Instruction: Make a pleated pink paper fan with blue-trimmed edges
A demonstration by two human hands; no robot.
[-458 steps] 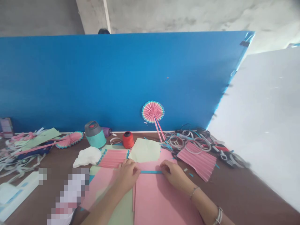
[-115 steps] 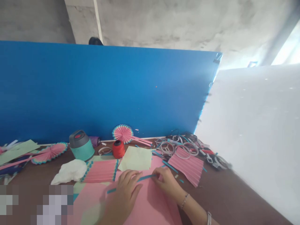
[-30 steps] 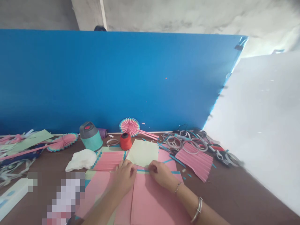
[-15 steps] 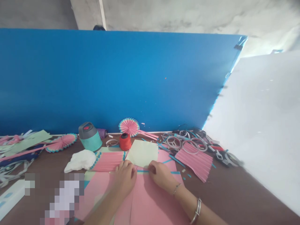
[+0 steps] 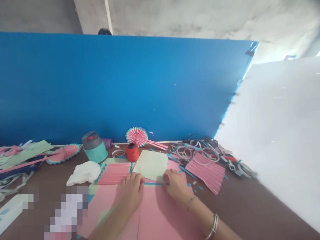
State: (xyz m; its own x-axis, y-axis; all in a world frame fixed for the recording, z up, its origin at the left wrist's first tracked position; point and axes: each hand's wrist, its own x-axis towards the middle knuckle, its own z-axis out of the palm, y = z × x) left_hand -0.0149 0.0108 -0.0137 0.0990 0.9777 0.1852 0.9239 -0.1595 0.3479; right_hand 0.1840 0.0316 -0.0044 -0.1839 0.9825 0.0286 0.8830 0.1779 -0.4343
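A large pink paper sheet (image 5: 160,213) lies in front of me, with a narrow blue paper strip (image 5: 153,183) along its far edge. My left hand (image 5: 132,189) rests at the strip's left part, fingers bent and drawn together at the edge. At the right part, my right hand (image 5: 175,186) has its thumb and fingers curled closed on the strip; the fingertips are partly hidden. Just beyond both hands lies a pale green paper square (image 5: 151,163). A pleated pink paper piece with blue edges (image 5: 115,173) is beside my left hand.
A red thread cone (image 5: 132,152), a teal-and-grey container (image 5: 95,147) and a white crumpled lump (image 5: 83,173) stand behind. Pink paper fans (image 5: 136,135) lie near the blue partition (image 5: 125,83). Tape rolls (image 5: 184,153) and another pleated pink sheet (image 5: 206,170) are at right.
My right hand has slid a little to the right along the strip, away from my left hand. The left hand stays nearly in place. The view has shifted slightly.
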